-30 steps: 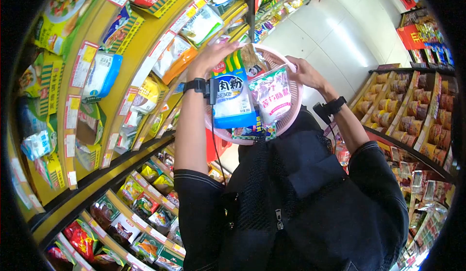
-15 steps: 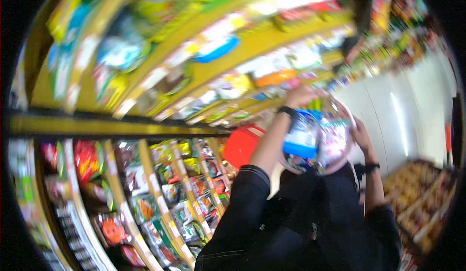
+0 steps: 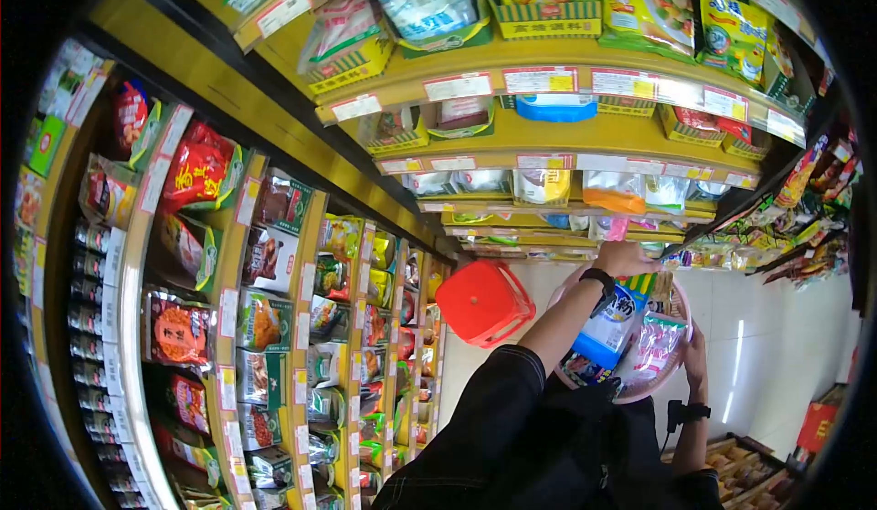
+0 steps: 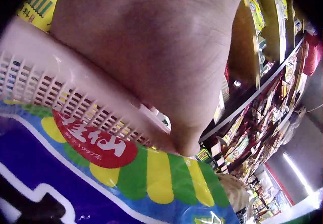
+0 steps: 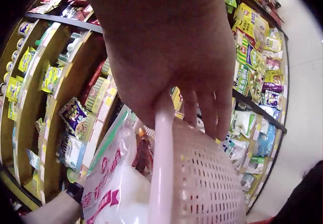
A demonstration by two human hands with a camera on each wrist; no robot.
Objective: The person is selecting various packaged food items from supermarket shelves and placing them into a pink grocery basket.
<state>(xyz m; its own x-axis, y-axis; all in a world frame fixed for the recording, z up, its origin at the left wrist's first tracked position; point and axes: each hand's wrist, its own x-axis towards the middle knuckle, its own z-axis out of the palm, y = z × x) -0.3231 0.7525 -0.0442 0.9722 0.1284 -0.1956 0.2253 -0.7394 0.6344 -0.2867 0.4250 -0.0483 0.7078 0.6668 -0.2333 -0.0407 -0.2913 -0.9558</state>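
Note:
A round pink plastic basket [image 5: 207,178] with a perforated wall is held in front of the body. My left hand [image 3: 624,259] grips its far-left rim; in the left wrist view the palm lies over the rim. On the opposite side my right hand [image 3: 697,355] grips the rim, its fingers along the outer wall. Inside lean a blue-and-white bag [image 3: 610,323] with a green-and-yellow striped top and a clear bag with pink print [image 3: 656,345]. Other packets in the basket are partly covered by these two.
Shelves of bagged seasonings [image 3: 653,7] rise ahead, close to the left hand. Racks of packaged food [image 3: 265,327] run along the left. A red plastic stool [image 3: 480,304] stands on the tiled floor [image 3: 758,327] left of the basket.
The head view has swung left, so the basket and both hands now appear farther right and lower, and the red stool shows fully. Both hands keep their hold on the rim.

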